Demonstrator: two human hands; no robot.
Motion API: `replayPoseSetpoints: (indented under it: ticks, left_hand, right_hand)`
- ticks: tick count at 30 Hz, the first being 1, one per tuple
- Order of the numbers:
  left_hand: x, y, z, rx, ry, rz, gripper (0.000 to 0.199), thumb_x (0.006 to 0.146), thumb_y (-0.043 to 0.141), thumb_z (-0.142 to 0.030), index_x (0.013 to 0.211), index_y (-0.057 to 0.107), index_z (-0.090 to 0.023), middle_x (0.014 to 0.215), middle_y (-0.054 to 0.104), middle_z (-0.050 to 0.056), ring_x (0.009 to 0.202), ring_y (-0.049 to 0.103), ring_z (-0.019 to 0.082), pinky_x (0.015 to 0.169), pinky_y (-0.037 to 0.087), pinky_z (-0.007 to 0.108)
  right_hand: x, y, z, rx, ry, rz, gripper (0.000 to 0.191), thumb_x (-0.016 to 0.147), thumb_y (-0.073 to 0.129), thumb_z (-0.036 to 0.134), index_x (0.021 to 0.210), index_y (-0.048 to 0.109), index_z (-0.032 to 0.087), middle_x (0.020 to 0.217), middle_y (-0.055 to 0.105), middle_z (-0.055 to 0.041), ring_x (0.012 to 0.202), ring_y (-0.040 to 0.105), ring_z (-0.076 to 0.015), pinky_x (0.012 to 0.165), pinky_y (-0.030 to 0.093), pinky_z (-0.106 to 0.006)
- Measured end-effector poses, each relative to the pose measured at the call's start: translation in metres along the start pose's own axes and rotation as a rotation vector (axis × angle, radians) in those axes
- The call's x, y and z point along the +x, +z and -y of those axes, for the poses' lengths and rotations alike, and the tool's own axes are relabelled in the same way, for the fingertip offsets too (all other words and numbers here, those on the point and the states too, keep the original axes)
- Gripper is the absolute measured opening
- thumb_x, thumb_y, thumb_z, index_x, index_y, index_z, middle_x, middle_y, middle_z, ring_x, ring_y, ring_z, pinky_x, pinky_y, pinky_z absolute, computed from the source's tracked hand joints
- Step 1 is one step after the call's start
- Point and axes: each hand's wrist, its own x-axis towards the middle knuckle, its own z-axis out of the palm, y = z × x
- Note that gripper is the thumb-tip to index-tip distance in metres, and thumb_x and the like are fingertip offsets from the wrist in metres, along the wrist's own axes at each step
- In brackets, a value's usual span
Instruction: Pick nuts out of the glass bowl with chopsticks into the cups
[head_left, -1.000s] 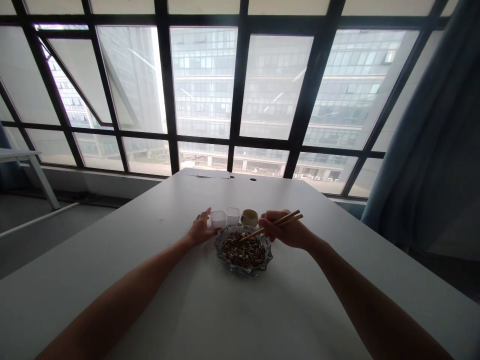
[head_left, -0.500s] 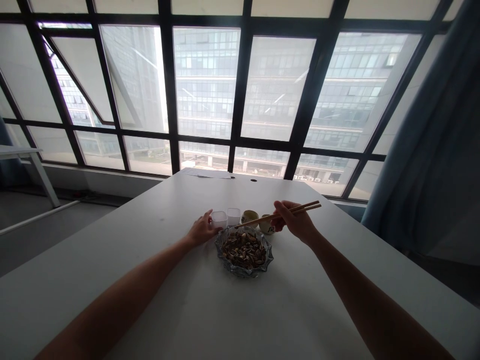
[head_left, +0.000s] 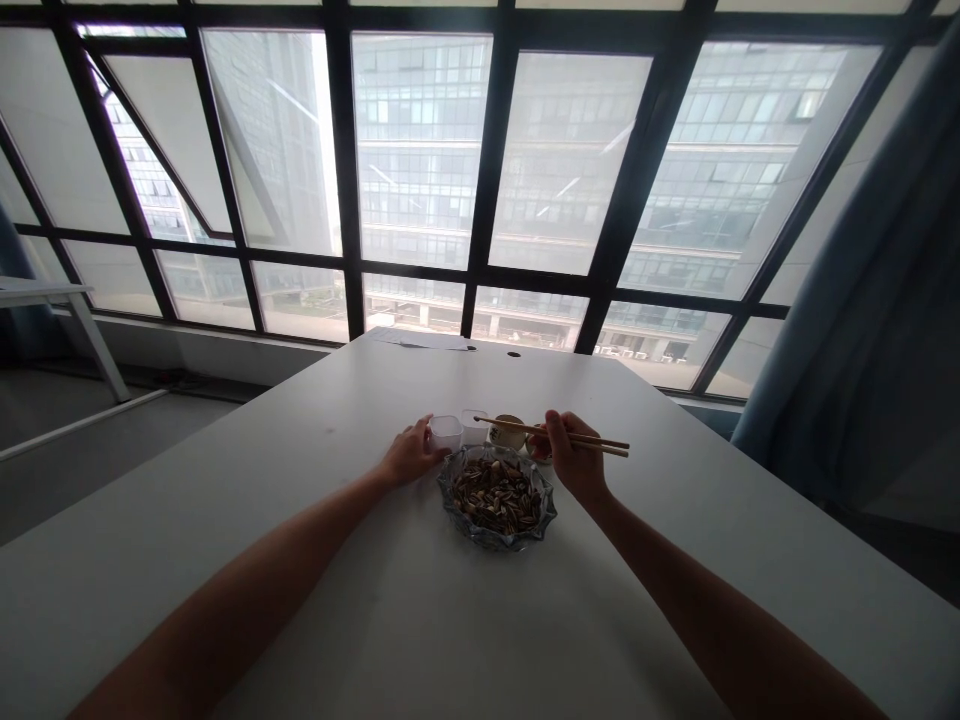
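My right hand is closed around a pair of wooden chopsticks. Their tips point left, over the white plastic cup; a small dark bit shows at the tip, too small to name. With thumb and fingers, my left hand grips the side of another translucent plastic cup at the left end of the row. A yellowish ceramic cup stands beside them, and a second one is mostly hidden by my right hand. Nearer to me, a scalloped glass bowl holds striped sunflower seeds.
Everything stands on a long white table. Papers lie at its far end, near two dark round holes. Beyond is a large window wall, with a blue curtain on the right. Another white table is at the far left.
The chopstick tips have gone from the bowl's far rim up and away, to above the cups. My left hand keeps its grip on the cup. The whole view has shifted slightly.
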Motion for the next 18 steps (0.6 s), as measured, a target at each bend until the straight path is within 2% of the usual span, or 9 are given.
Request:
replayPoseSetpoints:
  ticks: [12, 18]
  left_hand:
    - [0.001, 0.001, 0.001, 0.011, -0.025, 0.0, 0.079, 0.079, 0.067, -0.044, 0.145, 0.039, -0.01, 0.116, 0.067, 0.017, 0.107, 0.063, 0.031, 0.095, 0.047, 0.042]
    - [0.001, 0.001, -0.001, 0.03, -0.067, 0.005, 0.078, 0.08, 0.066, -0.041, 0.147, 0.037, -0.01, 0.118, 0.066, 0.018, 0.109, 0.062, 0.031, 0.095, 0.046, 0.04]
  right_hand:
    - [-0.002, 0.0, -0.012, -0.041, -0.043, -0.035, 0.047, 0.086, 0.056, 0.068, 0.073, 0.054, 0.023, 0.065, 0.07, -0.0061, 0.048, 0.062, -0.018, 0.046, 0.053, -0.03]
    - [-0.001, -0.001, -0.019, -0.083, -0.005, 0.107, 0.049, 0.084, 0.058, 0.07, 0.073, 0.056, 0.022, 0.065, 0.068, -0.0049, 0.053, 0.063, -0.0184, 0.051, 0.054, -0.031]
